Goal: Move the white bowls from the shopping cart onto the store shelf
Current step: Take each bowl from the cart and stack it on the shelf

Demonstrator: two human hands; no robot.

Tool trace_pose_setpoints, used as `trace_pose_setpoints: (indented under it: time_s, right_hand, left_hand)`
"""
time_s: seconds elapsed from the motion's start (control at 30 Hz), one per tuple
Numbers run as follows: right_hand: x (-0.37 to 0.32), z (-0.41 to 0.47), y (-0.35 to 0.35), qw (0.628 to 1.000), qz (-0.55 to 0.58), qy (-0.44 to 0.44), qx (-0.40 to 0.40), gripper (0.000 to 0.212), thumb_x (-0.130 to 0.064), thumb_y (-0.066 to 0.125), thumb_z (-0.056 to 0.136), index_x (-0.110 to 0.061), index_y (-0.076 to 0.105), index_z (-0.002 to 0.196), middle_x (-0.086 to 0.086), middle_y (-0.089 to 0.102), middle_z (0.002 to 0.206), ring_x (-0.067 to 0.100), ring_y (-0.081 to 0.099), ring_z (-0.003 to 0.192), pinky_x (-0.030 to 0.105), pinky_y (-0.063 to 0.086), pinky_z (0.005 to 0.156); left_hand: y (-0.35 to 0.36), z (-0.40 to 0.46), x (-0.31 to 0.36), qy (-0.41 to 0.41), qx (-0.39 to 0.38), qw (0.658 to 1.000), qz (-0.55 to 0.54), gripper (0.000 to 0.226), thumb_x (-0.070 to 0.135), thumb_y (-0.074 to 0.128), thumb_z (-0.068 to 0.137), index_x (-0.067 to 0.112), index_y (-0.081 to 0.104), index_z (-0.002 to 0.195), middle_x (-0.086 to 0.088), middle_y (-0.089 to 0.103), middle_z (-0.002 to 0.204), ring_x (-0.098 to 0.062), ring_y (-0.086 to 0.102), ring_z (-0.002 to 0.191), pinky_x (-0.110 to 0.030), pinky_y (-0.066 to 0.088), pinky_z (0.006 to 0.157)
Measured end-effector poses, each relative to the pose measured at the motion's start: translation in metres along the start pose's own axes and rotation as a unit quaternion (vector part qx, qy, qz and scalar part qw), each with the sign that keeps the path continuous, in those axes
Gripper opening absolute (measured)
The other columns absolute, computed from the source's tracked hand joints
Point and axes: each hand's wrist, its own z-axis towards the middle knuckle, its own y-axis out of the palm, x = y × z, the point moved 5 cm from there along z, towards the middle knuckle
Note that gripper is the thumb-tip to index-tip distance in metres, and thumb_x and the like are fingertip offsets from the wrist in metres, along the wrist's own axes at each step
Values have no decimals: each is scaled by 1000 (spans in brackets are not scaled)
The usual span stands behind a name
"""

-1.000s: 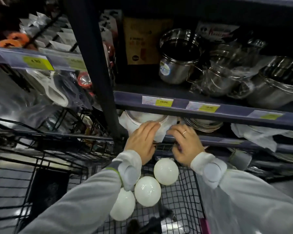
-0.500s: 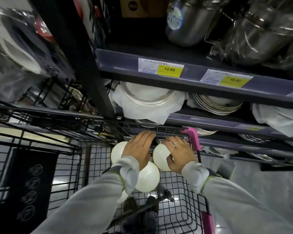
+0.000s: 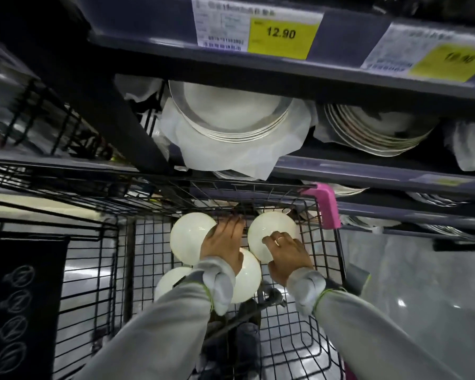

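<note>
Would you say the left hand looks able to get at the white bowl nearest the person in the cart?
Probably yes: the nearest white bowl lies open beside the left hand, nothing over it except the grey sleeve at its edge.

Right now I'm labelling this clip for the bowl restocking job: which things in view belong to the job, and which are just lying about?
Part of the job:
- four white bowls lying upside down in the shopping cart
- left hand over the bowls
- right hand resting on the far right bowl
- store shelf

Just there:
- stacked plates on white paper
- second plate stack
- yellow price tags
</note>
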Motion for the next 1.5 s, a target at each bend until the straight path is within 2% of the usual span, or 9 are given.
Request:
trace_pose_setpoints:
  time_s: [0.17, 0.43, 0.6, 0.8, 0.93, 1.1, 1.3, 1.5]
  right_hand:
    - [6, 11, 21, 999, 13, 17, -34, 51, -20, 50, 81, -20, 37, 130, 4, 43, 137, 25, 37, 128, 38, 33, 108]
    - [11, 23, 43, 996, 3, 37, -87, 51, -25, 53, 84, -15, 37, 131, 5, 46, 137, 25, 40, 128, 36, 30, 109]
    - [16, 33, 53, 993, -19, 53, -100, 38, -17, 46, 88, -15, 44, 126, 6, 55, 130, 29, 50, 120, 39, 40, 102]
    - [20, 38, 57, 992, -32, 56, -112, 26, -20, 47, 91, -14, 51, 116, 7, 60, 123, 28, 55, 114, 37, 45, 99]
    - [21, 36, 58, 991, -44, 43, -120, 28, -21, 45, 92, -15, 50, 118, 6, 59, 124, 27, 54, 116, 37, 45, 98]
    - [21, 34, 55, 993, -48, 27, -105, 25, -19, 47, 89, -16, 51, 114, 8, 64, 116, 30, 58, 108, 40, 49, 93]
    - [21, 29, 39, 988, -49, 18, -143, 34, -18, 50, 87, -20, 50, 122, 11, 60, 121, 33, 55, 113, 41, 48, 96]
    - [16, 24, 18, 997, -8, 43, -69, 36, -18, 44, 90, -21, 46, 126, 9, 64, 115, 31, 58, 109, 40, 50, 91]
  left_hand:
    - [15, 12, -3, -15, -26, 999, -24, 73, 20, 51, 86, 19, 12, 147, 3, 14, 157, -15, 12, 145, -30, 21, 116]
    - [32, 19, -7, -13, -40, 998, -40, 70, 18, 50, 85, 18, 16, 146, 2, 21, 155, -15, 16, 144, -29, 24, 115]
    - [34, 20, -8, 4, -33, 999, -26, 67, 18, 49, 83, 16, 20, 145, 2, 24, 154, -15, 19, 143, -27, 27, 111]
    - [33, 23, -9, 8, -33, 999, -26, 68, 16, 49, 84, 15, 20, 145, 1, 24, 154, -15, 20, 143, -27, 27, 111]
    - [33, 22, -8, 15, -33, 999, -20, 68, 17, 48, 84, 15, 20, 145, 1, 24, 154, -15, 19, 143, -26, 25, 113]
    - [33, 22, -8, 18, -39, 999, -18, 68, 17, 49, 83, 15, 21, 145, 1, 25, 154, -15, 20, 143, -27, 26, 112]
    - [31, 19, -9, 8, -53, 999, -7, 69, 19, 50, 84, 17, 18, 145, 1, 23, 154, -16, 19, 143, -28, 27, 112]
    - [23, 17, -6, 9, -63, 998, -1, 72, 22, 50, 86, 18, 12, 147, 2, 19, 155, -16, 16, 144, -29, 25, 113]
